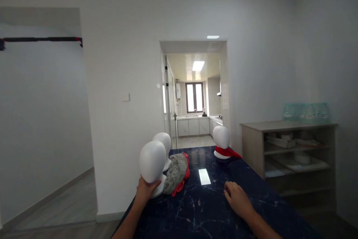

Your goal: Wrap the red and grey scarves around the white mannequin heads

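My left hand is closed round the neck of a white mannequin head, which stands upright near the left edge of the dark blue table. Just behind it is a second white mannequin head, partly hidden. Beside these two lies a crumpled grey cloth with a red cloth showing under and beside it. My right hand rests on or just over the tabletop at the right, fingers loosely curled, with no object visible in it. Farther back, a third mannequin head has a red scarf round its neck.
A wooden shelf unit stands right of the table, with wrapped water bottles on top and trays inside. Beyond the table's far edge a doorway opens onto a kitchen with white cabinets. A white wall is at the left.
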`<action>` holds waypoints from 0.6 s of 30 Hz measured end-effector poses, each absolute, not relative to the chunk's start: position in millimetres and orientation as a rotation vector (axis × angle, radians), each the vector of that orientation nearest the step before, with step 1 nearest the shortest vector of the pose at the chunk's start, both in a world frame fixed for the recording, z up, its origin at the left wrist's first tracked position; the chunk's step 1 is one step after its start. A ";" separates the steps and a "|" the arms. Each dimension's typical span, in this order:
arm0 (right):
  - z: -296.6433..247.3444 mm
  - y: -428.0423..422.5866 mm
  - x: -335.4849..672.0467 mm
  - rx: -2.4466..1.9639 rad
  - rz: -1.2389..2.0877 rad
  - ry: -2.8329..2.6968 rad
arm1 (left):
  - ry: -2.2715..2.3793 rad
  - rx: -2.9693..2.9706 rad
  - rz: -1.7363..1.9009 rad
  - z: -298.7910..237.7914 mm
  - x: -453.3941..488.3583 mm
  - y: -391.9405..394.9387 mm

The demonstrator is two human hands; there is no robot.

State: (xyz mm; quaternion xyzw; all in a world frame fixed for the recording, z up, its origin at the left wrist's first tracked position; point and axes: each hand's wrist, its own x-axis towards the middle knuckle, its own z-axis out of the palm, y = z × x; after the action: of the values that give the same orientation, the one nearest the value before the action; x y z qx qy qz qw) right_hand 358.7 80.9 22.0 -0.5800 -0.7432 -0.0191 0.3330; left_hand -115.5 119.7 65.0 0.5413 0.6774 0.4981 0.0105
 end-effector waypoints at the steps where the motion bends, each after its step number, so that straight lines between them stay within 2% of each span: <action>1: 21.9 81.3 357.8 -1.523 -0.054 -1.937 | 2.048 1.664 1.614 62.9 -112.4 125.7; 8: 20.1 84.4 361.8 -1.618 -0.030 -1.888 | 1.660 1.692 1.858 72.0 -122.1 127.9; 12: 26.0 82.1 359.9 -1.651 -0.002 -1.861 | 1.767 1.696 1.885 89.2 -130.5 102.1; 18: 31.3 82.4 358.6 -1.696 0.006 -1.832 | 1.569 1.710 1.875 90.2 -43.6 71.8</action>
State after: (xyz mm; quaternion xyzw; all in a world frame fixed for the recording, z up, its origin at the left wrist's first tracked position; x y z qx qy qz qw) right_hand 358.6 82.4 31.3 -0.6442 -0.6960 0.0023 0.3171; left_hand -43.6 71.8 90.2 0.5712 0.5242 0.6266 0.0790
